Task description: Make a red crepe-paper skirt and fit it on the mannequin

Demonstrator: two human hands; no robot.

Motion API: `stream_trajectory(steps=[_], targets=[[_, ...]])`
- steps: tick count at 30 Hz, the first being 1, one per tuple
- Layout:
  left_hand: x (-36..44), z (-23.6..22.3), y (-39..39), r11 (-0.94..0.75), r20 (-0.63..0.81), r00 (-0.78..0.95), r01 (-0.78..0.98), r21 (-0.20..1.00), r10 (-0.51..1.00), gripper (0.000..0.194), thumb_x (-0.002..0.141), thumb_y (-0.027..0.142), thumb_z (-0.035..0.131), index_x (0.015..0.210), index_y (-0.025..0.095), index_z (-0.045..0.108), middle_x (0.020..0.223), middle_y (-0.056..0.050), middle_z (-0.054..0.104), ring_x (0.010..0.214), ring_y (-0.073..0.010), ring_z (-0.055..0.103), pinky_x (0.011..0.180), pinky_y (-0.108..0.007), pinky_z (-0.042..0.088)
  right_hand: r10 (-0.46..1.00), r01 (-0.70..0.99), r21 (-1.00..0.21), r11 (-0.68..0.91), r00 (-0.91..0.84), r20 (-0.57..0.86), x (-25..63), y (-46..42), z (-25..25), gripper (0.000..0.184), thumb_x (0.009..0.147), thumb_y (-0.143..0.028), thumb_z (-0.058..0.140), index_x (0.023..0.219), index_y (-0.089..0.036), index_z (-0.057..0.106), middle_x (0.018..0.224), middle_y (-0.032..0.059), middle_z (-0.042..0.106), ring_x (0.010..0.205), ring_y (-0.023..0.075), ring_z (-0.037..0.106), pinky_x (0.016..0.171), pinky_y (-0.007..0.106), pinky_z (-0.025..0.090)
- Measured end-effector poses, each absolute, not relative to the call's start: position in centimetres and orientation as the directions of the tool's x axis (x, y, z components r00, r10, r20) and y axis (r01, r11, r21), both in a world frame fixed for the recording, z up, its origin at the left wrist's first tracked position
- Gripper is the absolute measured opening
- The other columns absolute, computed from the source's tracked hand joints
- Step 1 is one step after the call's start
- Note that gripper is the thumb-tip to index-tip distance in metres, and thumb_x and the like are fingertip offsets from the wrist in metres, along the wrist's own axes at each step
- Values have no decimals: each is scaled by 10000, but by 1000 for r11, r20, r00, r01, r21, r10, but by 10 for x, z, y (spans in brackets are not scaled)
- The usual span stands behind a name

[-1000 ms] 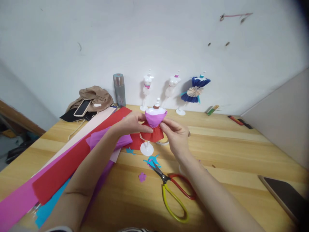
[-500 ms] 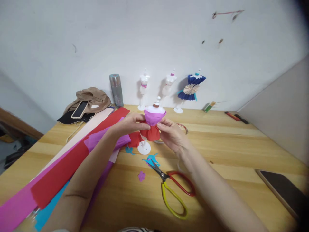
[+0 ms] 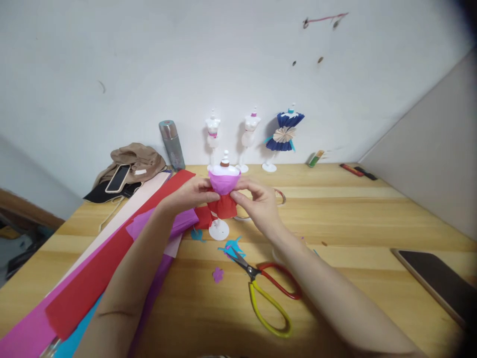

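A miniature white dress form [image 3: 226, 170] stands on a round base [image 3: 218, 230], dressed in a purple paper bodice [image 3: 224, 182] and a red paper skirt [image 3: 224, 207]. From the left, my left hand [image 3: 189, 194] grips the skirt at the waist, thumb in front. My right hand [image 3: 261, 204] pinches the other side of the waist, its thumb on the red paper. The fingertips behind the form are hidden. Below lie blue paper scraps [image 3: 233, 247], a purple paper flower [image 3: 218, 275] and scissors [image 3: 252, 272] with one red and one yellow handle, blades apart.
Coloured paper sheets [image 3: 93, 278] cover the left side under my forearm. By the wall stand a flask [image 3: 172, 146], two bare dress forms [image 3: 213, 124] and one in a blue pleated dress [image 3: 285, 134]. A phone [image 3: 118, 178] rests on brown cloth; a dark tablet-like device [image 3: 432, 281] lies right.
The dress form has tipped from a rightward lean to nearly upright, both hands staying at its waist. The view has turned a little, moving the background left.
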State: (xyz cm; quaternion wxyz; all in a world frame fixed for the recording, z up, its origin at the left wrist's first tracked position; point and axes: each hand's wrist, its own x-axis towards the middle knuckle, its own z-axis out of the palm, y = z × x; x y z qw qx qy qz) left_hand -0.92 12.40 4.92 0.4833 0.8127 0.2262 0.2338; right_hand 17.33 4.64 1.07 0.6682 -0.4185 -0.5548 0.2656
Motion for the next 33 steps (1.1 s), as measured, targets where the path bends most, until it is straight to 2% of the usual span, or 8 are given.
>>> stream_trajectory(steps=[3,6,10,16,20,23,26,33], targets=[[-11,50,125,-474,176,803,146,868,570,262,765,314,684,950,151,773,957,-66,757,897,-195,663,828,-271,524,787,211,-820,532,233,571,176,46,13,72,722,-297,729,654,-273,723,817,15,734,895,230,658,923,414,484],[-16,52,127,-464,167,816,136,875,553,246,772,311,687,933,145,774,955,-75,755,892,-196,666,819,-270,522,838,145,-868,475,227,496,182,48,11,107,769,-347,697,730,-259,745,845,25,750,882,220,675,892,400,507],[-21,52,129,-346,167,751,87,934,638,260,752,334,713,898,124,761,858,-73,753,823,-185,675,823,-282,520,881,92,-906,413,214,423,187,49,8,130,752,-361,727,796,-244,761,872,34,772,859,212,698,849,381,532],[-15,46,124,-198,151,613,10,980,776,370,749,448,737,871,99,734,823,-74,748,796,-183,673,770,-269,506,903,98,-904,416,72,423,185,45,11,275,775,-407,717,996,-248,754,1057,61,769,993,234,696,862,386,543],[-7,44,122,-99,118,589,-65,993,800,407,691,494,782,793,106,715,762,-55,735,738,-159,660,730,-252,495,888,139,-890,435,97,449,184,46,8,243,780,-321,684,1003,-242,738,1008,57,765,916,219,700,855,397,547],[-3,44,121,2,96,596,-162,987,797,425,651,514,814,724,112,695,693,-41,713,665,-134,638,695,-240,484,828,268,-821,503,124,548,182,45,6,309,752,-208,642,1050,-250,712,1045,57,739,918,218,689,865,411,540],[0,44,120,92,51,619,-197,976,784,425,644,506,830,688,106,691,669,-46,707,623,-118,622,678,-238,484,773,426,-721,547,72,630,179,43,6,422,750,-200,646,1169,-245,661,1097,83,713,940,237,680,829,421,544],[3,44,116,171,-28,620,-172,970,784,429,618,494,851,707,95,724,644,-57,702,643,-137,639,655,-242,488,643,631,-540,557,83,761,176,40,2,300,833,-220,613,1124,-255,676,963,76,747,771,218,706,746,402,563]])
